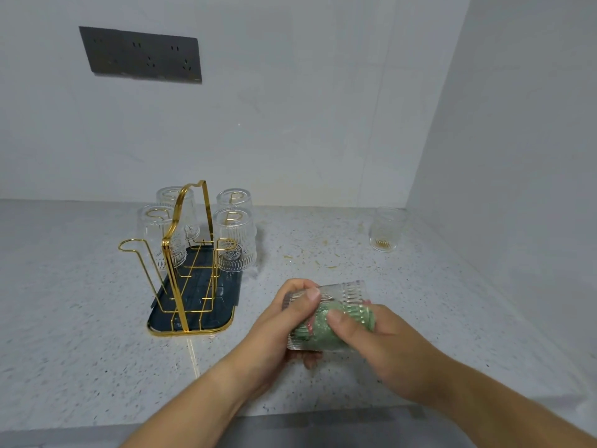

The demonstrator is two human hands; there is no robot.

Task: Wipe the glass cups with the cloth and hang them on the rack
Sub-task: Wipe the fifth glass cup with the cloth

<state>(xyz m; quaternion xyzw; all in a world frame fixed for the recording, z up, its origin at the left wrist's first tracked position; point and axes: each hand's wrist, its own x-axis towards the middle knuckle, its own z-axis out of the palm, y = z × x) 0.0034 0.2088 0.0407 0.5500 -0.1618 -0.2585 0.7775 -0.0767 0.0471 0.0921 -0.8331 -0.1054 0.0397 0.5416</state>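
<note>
Glass cups [234, 240], four of them, already hang upside down on the gold rack [186, 218], so the job looks well past halfway. A fifth cup [349, 291] is held on its side above the counter [97, 367], the left hand [284, 321] curled round it while the right hand [381, 334] pinches the green cloth [318, 328] stuffed inside. A sixth cup [386, 229] stands upright near the right wall, probably still to be wiped and hung.
</note>
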